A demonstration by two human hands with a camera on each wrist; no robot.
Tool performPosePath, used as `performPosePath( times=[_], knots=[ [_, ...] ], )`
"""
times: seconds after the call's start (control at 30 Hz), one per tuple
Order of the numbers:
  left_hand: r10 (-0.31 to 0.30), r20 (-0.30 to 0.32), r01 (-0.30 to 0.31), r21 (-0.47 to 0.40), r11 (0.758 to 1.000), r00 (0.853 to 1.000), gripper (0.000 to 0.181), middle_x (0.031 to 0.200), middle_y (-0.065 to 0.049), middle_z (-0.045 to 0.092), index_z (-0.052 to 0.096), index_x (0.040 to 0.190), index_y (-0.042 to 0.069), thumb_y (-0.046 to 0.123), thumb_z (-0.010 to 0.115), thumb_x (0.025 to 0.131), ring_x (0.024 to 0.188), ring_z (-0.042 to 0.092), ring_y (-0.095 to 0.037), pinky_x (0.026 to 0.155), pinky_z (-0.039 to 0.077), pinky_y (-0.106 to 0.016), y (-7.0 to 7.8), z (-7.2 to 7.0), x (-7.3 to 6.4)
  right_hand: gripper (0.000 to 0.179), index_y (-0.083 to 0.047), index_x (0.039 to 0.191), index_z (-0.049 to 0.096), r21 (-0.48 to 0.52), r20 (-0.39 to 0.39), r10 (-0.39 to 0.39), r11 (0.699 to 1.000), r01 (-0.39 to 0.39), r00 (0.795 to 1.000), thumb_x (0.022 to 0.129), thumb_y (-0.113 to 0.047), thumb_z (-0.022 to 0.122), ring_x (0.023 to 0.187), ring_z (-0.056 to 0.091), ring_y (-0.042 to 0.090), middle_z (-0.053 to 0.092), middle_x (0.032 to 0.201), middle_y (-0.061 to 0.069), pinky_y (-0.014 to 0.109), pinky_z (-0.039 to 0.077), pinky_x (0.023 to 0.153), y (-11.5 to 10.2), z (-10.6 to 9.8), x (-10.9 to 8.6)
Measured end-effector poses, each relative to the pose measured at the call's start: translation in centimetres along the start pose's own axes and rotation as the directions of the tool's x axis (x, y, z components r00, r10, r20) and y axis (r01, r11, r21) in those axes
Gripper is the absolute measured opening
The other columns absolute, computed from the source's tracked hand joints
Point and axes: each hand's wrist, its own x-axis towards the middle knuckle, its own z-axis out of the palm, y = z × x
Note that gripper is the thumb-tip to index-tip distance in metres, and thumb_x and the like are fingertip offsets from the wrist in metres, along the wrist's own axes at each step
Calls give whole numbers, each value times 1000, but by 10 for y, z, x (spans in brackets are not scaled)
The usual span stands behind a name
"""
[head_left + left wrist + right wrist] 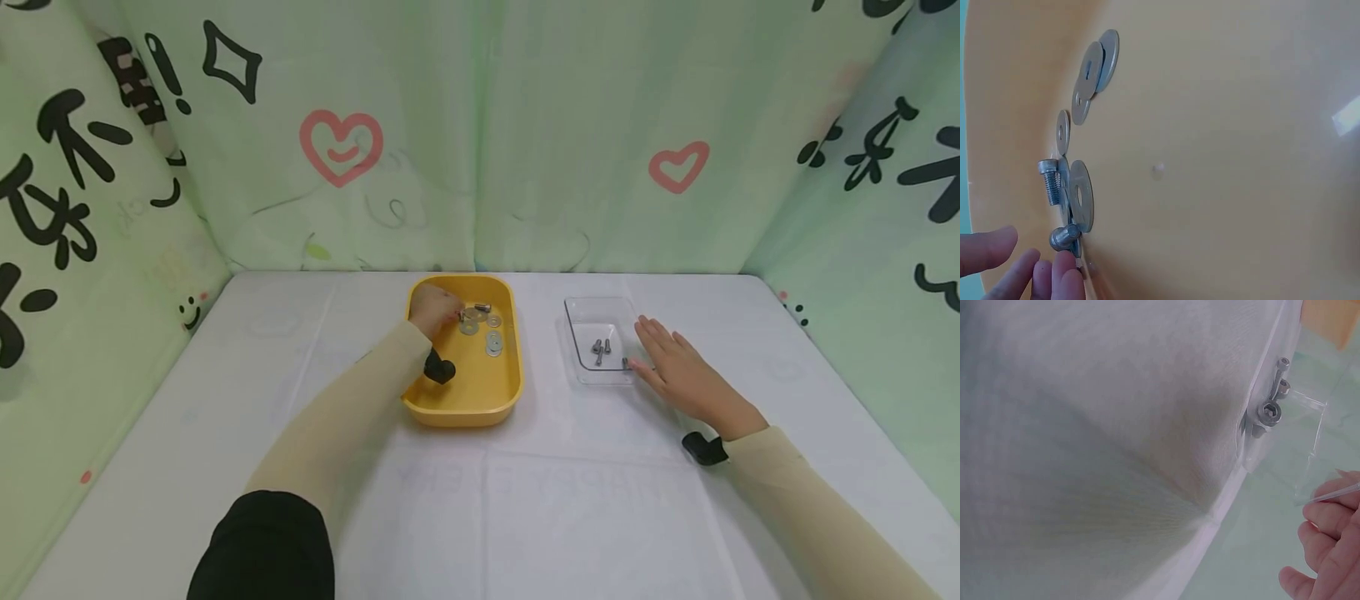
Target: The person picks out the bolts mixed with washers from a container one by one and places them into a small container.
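Note:
My left hand (437, 312) reaches into the far left part of a yellow tray (465, 417). In the left wrist view its fingertips (1063, 265) are right at a socket head screw (1065, 237), with the thumb apart from the fingers. A second socket head screw (1050, 181) lies beside several flat washers (1082, 197) along the tray. My right hand (686, 375) is at the right side of a clear plastic box (576, 333), fingers extended and fingertips at its rim. Several socket head screws (599, 350) lie inside the box.
The white-covered table (525, 517) carries the tray at the middle and the box to its right. A green printed curtain (570, 133) hangs behind and on both sides. Black wrist straps (705, 448) sit on both arms.

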Motion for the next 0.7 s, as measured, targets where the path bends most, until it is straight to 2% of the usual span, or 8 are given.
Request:
performPosePath(
  times=[0.13,0.27,0.4,0.57,0.7],
  knots=[
    [-2,0,2,52,999,1000,9,62,-2,58,72,82,1,9,67,82,54,49,-13,44,38,-18,1,1,0,71,6,148,12,0,-2,-1,1000,1,1000,101,-40,37,143,12,41,15,154,28,59,11,116,-1,0,0],
    [16,20,-19,125,992,1000,16,82,-6,70,75,95,5,7,71,80,60,50,-12,45,39,-17,2,2,3,70,6,148,12,10,-5,3,1000,-3,1000,100,-37,40,143,12,41,15,154,28,58,11,116,-1,0,-1],
    [60,33,-66,195,979,998,21,99,-9,73,74,96,4,3,73,76,63,49,-11,46,38,-15,1,1,5,70,6,148,12,10,-9,4,1000,-4,1000,100,-35,43,143,12,41,15,154,27,59,11,116,-1,1,-1],
    [99,53,-108,214,971,994,27,102,-10,72,74,99,4,-2,73,73,66,48,-12,46,35,-14,2,-1,6,70,6,148,12,-3,-10,-2,1000,2,1000,100,-37,41,143,12,41,15,154,27,59,12,116,0,1,-1],
    [151,61,-161,251,954,987,26,101,-9,73,74,99,5,-1,73,73,75,54,-14,51,36,-12,1,-1,4,71,5,148,11,1,-6,-6,1000,6,1000,101,-39,39,144,12,40,15,154,27,58,12,116,0,0,-1]
  ],
)
